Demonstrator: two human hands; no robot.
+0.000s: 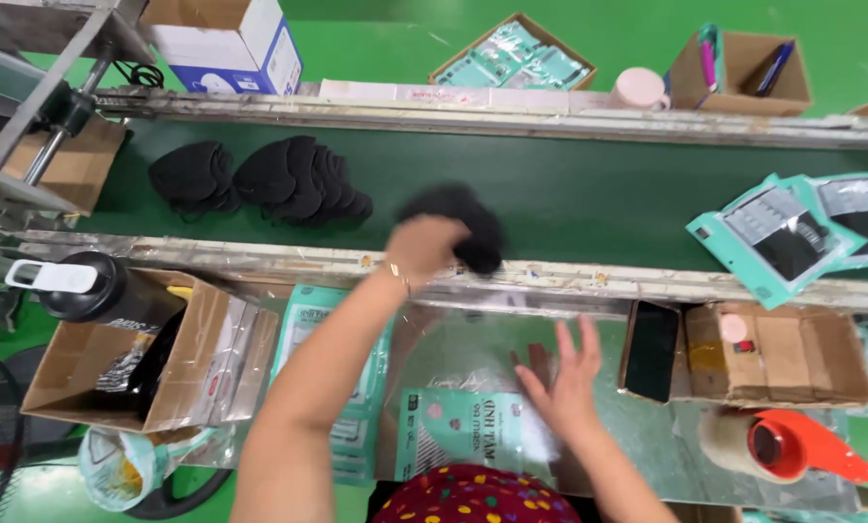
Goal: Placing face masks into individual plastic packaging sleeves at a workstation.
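The bunch of black fabric face masks (458,225), blurred, sits at the near edge of the dark green conveyor belt (589,194), the left hand (422,247) clenched on it. The right hand (568,378) hovers open, grip released, over a teal printed plastic pouch (453,426) on the shiny bench (647,436). A firm, gathered hold would best keep the bunch together; more black masks (260,176) lie farther left.

Masks (298,179): black cloth, matt, soft-looking; the bunch (463,225) in the left hand (422,247) the same cloth; belt (570,189): dark green, matt, smooth; rails (550,276): bare metal, worn and scuffed; pouches (778,237): teal plastic film, glossy; worktop (647,436): shiny, reflective sheet; boxes (783,353): brown cardboard, matt; tape dispenser (807,446): red plastic, glossy; phone (652,351): black, glossy.
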